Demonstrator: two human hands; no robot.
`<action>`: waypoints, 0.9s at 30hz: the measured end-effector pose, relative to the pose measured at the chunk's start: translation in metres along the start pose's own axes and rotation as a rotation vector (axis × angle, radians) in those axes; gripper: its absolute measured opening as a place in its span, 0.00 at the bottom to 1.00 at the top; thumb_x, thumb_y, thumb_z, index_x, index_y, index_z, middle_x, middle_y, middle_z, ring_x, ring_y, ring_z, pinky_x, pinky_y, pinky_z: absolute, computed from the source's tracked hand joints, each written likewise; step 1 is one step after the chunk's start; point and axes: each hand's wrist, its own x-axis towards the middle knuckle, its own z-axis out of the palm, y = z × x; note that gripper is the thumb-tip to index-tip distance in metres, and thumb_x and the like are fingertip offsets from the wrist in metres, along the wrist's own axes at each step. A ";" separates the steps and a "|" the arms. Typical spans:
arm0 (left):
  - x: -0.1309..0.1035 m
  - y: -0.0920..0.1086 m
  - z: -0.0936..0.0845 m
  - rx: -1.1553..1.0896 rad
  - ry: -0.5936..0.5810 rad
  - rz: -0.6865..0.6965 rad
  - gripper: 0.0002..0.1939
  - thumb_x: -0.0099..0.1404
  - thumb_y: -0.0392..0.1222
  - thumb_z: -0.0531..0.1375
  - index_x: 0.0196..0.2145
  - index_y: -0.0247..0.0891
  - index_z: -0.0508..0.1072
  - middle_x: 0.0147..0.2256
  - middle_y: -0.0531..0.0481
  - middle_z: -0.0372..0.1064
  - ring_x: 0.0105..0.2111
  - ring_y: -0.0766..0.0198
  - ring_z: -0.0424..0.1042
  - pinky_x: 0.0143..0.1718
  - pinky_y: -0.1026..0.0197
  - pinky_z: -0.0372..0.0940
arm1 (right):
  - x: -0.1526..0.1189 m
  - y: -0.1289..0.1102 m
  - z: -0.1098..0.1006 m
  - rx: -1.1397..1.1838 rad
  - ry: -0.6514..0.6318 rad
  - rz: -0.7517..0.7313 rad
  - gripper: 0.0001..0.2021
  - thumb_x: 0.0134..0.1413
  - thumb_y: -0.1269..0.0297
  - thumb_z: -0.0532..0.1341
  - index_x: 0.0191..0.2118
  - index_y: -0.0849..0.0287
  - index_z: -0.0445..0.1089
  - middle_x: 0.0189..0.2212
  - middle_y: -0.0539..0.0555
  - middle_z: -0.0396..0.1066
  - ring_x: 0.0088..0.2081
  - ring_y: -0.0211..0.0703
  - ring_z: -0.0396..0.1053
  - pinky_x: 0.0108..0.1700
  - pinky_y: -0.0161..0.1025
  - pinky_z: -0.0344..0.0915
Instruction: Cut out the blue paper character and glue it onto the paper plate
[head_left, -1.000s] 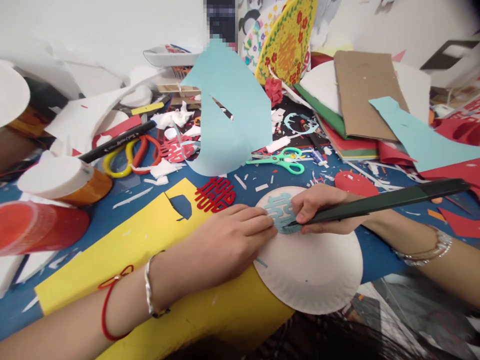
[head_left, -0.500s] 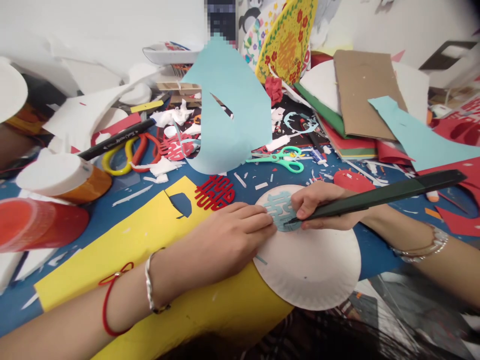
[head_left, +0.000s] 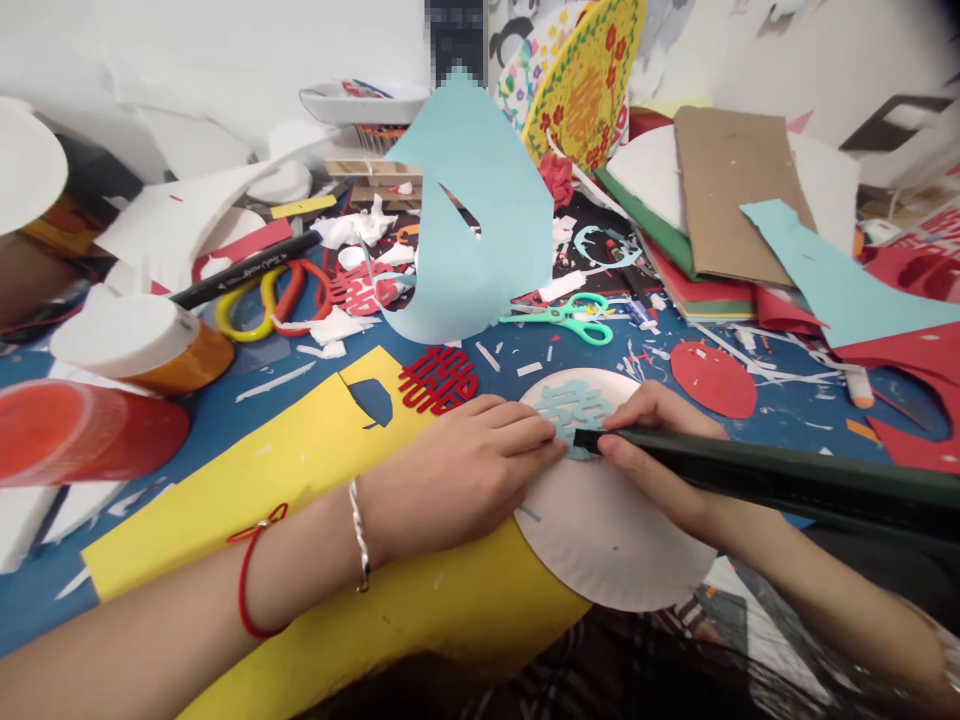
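A light-blue paper cutout (head_left: 574, 408) with openwork strokes lies on the upper part of a white paper plate (head_left: 615, 540). My left hand (head_left: 480, 465) rests palm down, its fingertips pressed together on the cutout's left edge. In my right hand (head_left: 660, 440) is a long dark green cutting tool (head_left: 780, 480), pinched near its front end, which points left over the cutout's lower part. The tool's very tip is too small to tell. Under the plate's left side is a yellow sheet (head_left: 277, 480). A red openwork cutout (head_left: 439, 380) lies above my left hand.
Green-handled scissors (head_left: 570, 318) lie beyond the plate, below a curled light-blue sheet (head_left: 487, 220). Yellow-and-red-handled scissors (head_left: 259, 305), a black marker (head_left: 244, 268) and a red jar (head_left: 90, 430) are on the left. Cardboard (head_left: 739, 190) and a red disc (head_left: 712, 378) are on the right.
The tool's back end has swung down and closer to the camera, with my right wrist lower. My left hand has stayed on the cutout. The view has shifted slightly.
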 end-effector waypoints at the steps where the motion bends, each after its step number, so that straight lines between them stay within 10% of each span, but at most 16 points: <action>1: 0.000 0.000 0.000 0.003 -0.004 0.001 0.14 0.72 0.34 0.49 0.51 0.29 0.69 0.43 0.41 0.71 0.46 0.54 0.69 0.48 0.52 0.66 | -0.003 0.001 0.001 0.016 0.013 0.012 0.05 0.56 0.65 0.60 0.31 0.54 0.64 0.22 0.47 0.67 0.24 0.38 0.65 0.25 0.33 0.59; 27: 0.001 0.000 0.003 0.002 -0.012 0.003 0.14 0.71 0.34 0.50 0.52 0.29 0.68 0.44 0.41 0.70 0.47 0.53 0.68 0.48 0.51 0.64 | -0.025 -0.019 0.020 -0.097 0.214 0.128 0.06 0.61 0.62 0.59 0.32 0.52 0.62 0.19 0.47 0.65 0.20 0.40 0.63 0.21 0.37 0.60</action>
